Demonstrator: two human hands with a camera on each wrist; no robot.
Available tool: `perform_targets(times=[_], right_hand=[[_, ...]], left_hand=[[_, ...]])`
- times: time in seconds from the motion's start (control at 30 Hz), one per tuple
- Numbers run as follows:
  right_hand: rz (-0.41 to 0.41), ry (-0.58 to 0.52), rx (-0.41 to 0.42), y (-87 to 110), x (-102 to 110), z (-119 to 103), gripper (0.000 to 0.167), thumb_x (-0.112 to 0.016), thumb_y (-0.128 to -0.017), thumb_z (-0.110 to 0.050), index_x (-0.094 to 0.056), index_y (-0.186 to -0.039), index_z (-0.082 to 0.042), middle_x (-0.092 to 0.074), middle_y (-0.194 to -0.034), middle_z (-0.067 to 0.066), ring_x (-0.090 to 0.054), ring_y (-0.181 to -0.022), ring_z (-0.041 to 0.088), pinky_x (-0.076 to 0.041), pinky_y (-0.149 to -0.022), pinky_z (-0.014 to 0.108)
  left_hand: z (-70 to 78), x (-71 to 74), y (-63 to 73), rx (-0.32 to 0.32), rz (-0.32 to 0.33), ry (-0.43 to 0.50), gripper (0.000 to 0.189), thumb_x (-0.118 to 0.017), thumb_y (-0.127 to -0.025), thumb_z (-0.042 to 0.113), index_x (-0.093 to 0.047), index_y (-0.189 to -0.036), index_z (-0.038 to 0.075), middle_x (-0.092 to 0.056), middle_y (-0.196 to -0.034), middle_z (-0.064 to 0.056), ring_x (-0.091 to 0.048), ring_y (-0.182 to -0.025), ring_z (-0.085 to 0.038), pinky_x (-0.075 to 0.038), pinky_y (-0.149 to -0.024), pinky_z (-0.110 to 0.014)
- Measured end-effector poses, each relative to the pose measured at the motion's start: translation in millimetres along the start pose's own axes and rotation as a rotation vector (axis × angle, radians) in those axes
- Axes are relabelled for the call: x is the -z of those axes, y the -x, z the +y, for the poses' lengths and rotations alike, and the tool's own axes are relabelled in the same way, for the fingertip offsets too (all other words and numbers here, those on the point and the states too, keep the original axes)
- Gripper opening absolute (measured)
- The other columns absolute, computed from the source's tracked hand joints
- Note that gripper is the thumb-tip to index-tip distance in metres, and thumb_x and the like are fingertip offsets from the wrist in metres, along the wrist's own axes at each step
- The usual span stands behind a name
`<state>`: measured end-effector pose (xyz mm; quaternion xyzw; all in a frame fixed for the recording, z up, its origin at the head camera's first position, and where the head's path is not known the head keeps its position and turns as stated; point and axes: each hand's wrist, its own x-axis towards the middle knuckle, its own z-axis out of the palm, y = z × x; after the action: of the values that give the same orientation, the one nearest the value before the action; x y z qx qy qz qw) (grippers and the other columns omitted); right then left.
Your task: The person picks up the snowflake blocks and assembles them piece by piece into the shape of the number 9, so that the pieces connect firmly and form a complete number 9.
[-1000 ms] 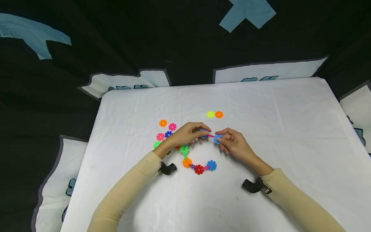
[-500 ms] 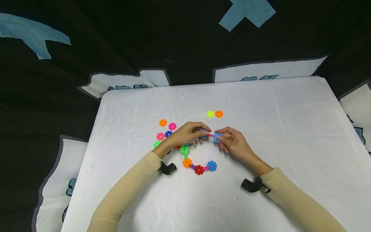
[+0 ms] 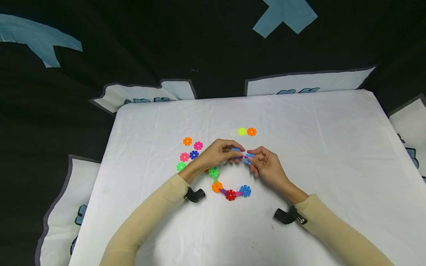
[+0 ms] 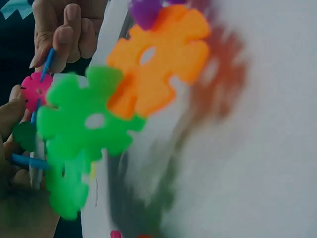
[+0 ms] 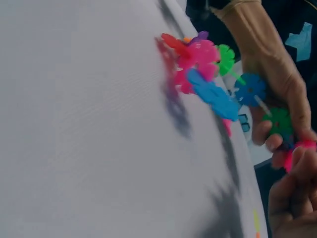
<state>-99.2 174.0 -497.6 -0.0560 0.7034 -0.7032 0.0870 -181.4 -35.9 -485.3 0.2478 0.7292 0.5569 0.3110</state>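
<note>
My left hand pinches one end of a chain of interlocking plastic snowflake discs. Facing it, my right hand holds a light blue snowflake disc between thumb and fingers. Between the fingertips of both hands, a pink disc meets this blue disc's edge in the left wrist view. From the left hand the chain curves down through a green disc, an orange disc and a red disc to a blue end disc. The left hand hides part of the chain.
Loose discs lie on the white-covered table. Left of the left hand are an orange one, a dark blue one and several others. Beyond the hands lie a yellow disc, another orange disc and a white disc.
My left hand has shifted slightly right, carrying the chain with it, and the gap between the hands has narrowed. The right hand still holds the light blue disc. The loose discs lie as before.
</note>
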Motion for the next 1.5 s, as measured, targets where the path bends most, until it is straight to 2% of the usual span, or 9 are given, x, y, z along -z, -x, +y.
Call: perform_targets(times=[0.13,0.3,0.4,0.57,0.73,0.9,1.03,1.27,1.5], right_hand=[[-0.088,0.129,0.027,-4.3,15,-3,0.030,-0.045,-0.105,-0.012,-0.049,-0.128,0.006,-0.062,-0.068,0.022,-0.055,-0.047,0.022,-0.049,-0.051,0.028],[-0.092,0.668,0.059,-38.9,39,-9,0.034,-0.046,-0.105,-0.019,-0.050,-0.135,-0.003,-0.063,-0.073,0.011,-0.053,-0.055,0.020,-0.045,-0.057,0.031],[-0.119,0.939,0.046,-65.5,49,-9,0.040,-0.055,-0.101,-0.021,-0.051,-0.139,-0.008,-0.069,-0.098,0.013,-0.063,-0.081,0.025,-0.051,-0.077,0.039],[-0.171,1.103,0.016,-87.7,56,-3,0.042,-0.061,-0.097,-0.022,-0.055,-0.136,-0.008,-0.068,-0.116,0.014,-0.063,-0.096,0.030,-0.051,-0.088,0.047],[-0.121,1.123,0.010,-87.9,59,-1,0.028,-0.067,-0.093,-0.021,-0.060,-0.116,-0.007,-0.058,-0.080,0.007,-0.050,-0.068,0.022,-0.041,-0.062,0.033],[-0.153,1.123,0.040,-86.8,58,-3,0.037,-0.068,-0.093,-0.023,-0.057,-0.125,-0.010,-0.061,-0.089,0.010,-0.054,-0.075,0.024,-0.045,-0.067,0.036],[-0.178,1.132,0.044,-87.5,54,-4,0.037,-0.067,-0.093,-0.025,-0.057,-0.125,-0.009,-0.064,-0.099,0.011,-0.057,-0.083,0.025,-0.049,-0.074,0.040],[-0.114,1.069,-0.018,-81.1,57,1,0.036,-0.072,-0.090,-0.029,-0.051,-0.106,-0.003,-0.057,-0.081,0.008,-0.052,-0.070,0.021,-0.044,-0.066,0.034],[-0.057,0.969,0.180,-44.4,48,1,0.018,-0.065,-0.094,-0.014,-0.051,-0.102,-0.006,-0.047,-0.064,0.001,-0.042,-0.056,0.014,-0.035,-0.055,0.027]], left_hand=[[1.7,2.0,3.2,-0.003,-0.045,-0.017,0.026,-0.060,-0.098,0.027,-0.067,-0.118,0.011,-0.070,-0.101,-0.019,-0.066,-0.082,-0.036,-0.055,-0.068,-0.036],[-1.6,10.9,7.4,-0.004,-0.032,-0.087,0.022,-0.057,-0.100,0.024,-0.066,-0.115,0.012,-0.072,-0.104,-0.014,-0.069,-0.083,-0.030,-0.054,-0.071,-0.031],[-6.8,12.1,8.8,-0.008,-0.048,-0.144,0.022,-0.056,-0.101,0.024,-0.065,-0.116,0.013,-0.072,-0.105,-0.009,-0.069,-0.084,-0.026,-0.053,-0.076,-0.029],[-11.1,7.3,11.6,-0.031,-0.069,-0.238,0.031,-0.064,-0.095,0.030,-0.064,-0.122,0.015,-0.067,-0.103,0.001,-0.058,-0.072,-0.016,-0.047,-0.071,-0.024],[-7.1,9.1,9.3,-0.112,-0.055,-0.334,0.046,-0.075,-0.087,0.030,-0.062,-0.129,0.017,-0.057,-0.088,0.000,-0.037,-0.058,-0.016,-0.032,-0.058,-0.023],[-4.9,10.8,8.3,-0.152,-0.039,-0.340,0.043,-0.075,-0.087,0.027,-0.065,-0.128,0.019,-0.059,-0.082,0.001,-0.049,-0.069,-0.013,-0.039,-0.064,-0.021],[-3.6,9.9,8.3,-0.168,-0.025,-0.327,0.038,-0.076,-0.086,0.025,-0.069,-0.124,0.021,-0.071,-0.113,0.006,-0.061,-0.097,-0.006,-0.049,-0.086,-0.020],[-5.1,11.6,9.3,-0.155,0.005,-0.364,0.040,-0.075,-0.087,0.024,-0.067,-0.126,0.022,-0.065,-0.085,0.003,-0.061,-0.060,-0.020,-0.051,-0.067,-0.025],[-9.6,16.9,8.1,-0.118,0.002,-0.419,0.037,-0.072,-0.089,0.027,-0.065,-0.126,0.025,-0.066,-0.091,0.005,-0.063,-0.054,-0.016,-0.053,-0.067,-0.025]])
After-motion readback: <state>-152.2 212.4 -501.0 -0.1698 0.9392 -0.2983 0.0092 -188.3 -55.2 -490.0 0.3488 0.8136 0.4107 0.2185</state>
